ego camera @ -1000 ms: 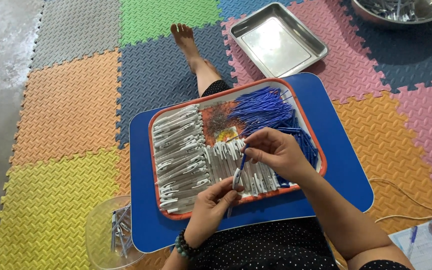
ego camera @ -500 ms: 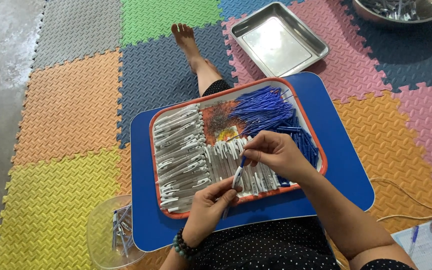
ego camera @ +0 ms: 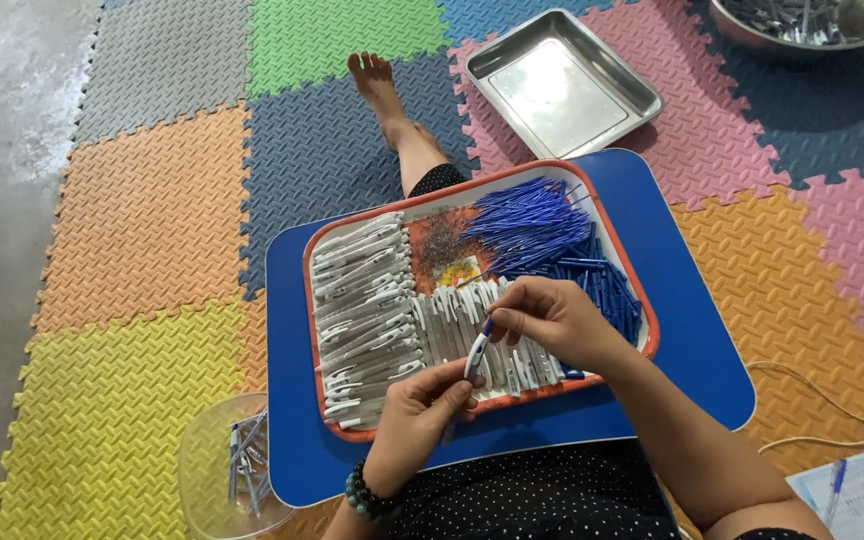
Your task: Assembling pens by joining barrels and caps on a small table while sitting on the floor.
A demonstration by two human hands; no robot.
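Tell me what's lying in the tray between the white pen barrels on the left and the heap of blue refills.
In the head view, a bare patch of the tray's patterned floor shows between the white pen barrels and the blue refills.

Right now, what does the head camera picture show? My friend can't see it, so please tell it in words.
Seen from above, a seated person's left hand and right hand hold a white and blue pen part between them over an orange-rimmed tray. The tray holds rows of white pen barrels and a heap of blue refills, on a blue lap table over colourful foam mats.

tray [ego camera: 357, 432] on lap board [ego camera: 702, 330], pan [ego camera: 642, 95] behind
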